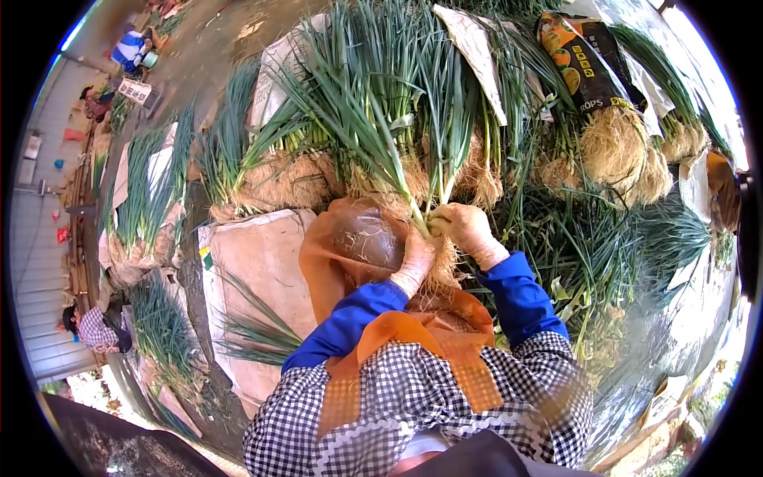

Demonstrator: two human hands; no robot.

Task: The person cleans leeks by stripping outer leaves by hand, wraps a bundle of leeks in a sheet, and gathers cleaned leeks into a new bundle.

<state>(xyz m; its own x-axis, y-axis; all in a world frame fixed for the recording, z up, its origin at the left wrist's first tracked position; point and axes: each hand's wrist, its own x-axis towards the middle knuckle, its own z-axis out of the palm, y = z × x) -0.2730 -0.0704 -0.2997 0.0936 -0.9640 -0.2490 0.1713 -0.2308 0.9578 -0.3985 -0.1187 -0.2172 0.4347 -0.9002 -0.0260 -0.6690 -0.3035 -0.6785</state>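
My left hand is closed around the pale lower stalks of several green onions, whose leaves point away from me. Pressed up beside it, my right hand has its fingers curled on the stalks just above the roots. A tangle of fibrous roots hangs below the hands. Over my lap lies an orange see-through apron, with loose root bits on the dark rounded knee area beneath it. Large green onion bundles lie just beyond my hands, roots toward me.
A pale flattened sack lies at left with a few green onions on it. Stripped leaves are heaped at right. A black printed bag covers a bundle at the upper right. Another person sits at far left beside more green onions.
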